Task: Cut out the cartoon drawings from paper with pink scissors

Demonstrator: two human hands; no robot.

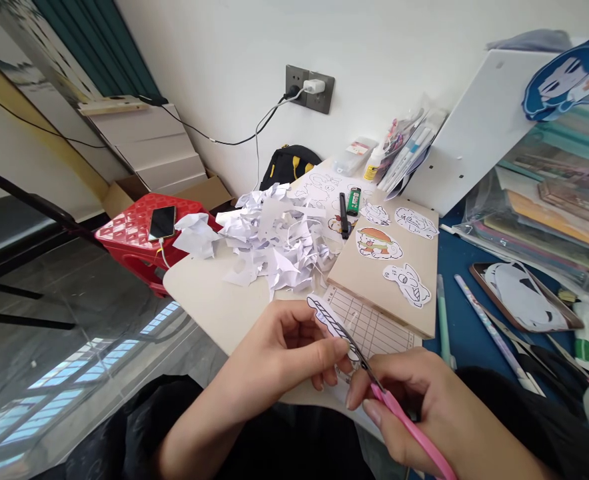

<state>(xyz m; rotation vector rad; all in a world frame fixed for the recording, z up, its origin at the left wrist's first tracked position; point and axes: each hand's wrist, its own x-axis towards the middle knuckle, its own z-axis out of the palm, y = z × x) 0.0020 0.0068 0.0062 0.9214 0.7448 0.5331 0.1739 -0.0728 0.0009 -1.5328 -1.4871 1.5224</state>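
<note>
My left hand (279, 350) pinches a small paper cutout (324, 317) with a printed black-and-white drawing, held just above the near edge of the table (199, 293). My right hand (414, 407) grips pink-handled scissors (394, 407), whose thin blades meet the lower edge of the cutout. Beyond my hands lies a brown notebook (369, 273) with several finished cartoon cutouts on it, one coloured orange (377, 242). A lined sheet (374, 327) sticks out from under the notebook.
A heap of white paper scraps (274, 240) covers the table's middle. A black marker (343, 215) and green lighter (353, 200) lie behind it. Pens and a phone case (522, 297) rest on a blue mat at right. A red stool (134, 243) holds a charging phone (162, 222).
</note>
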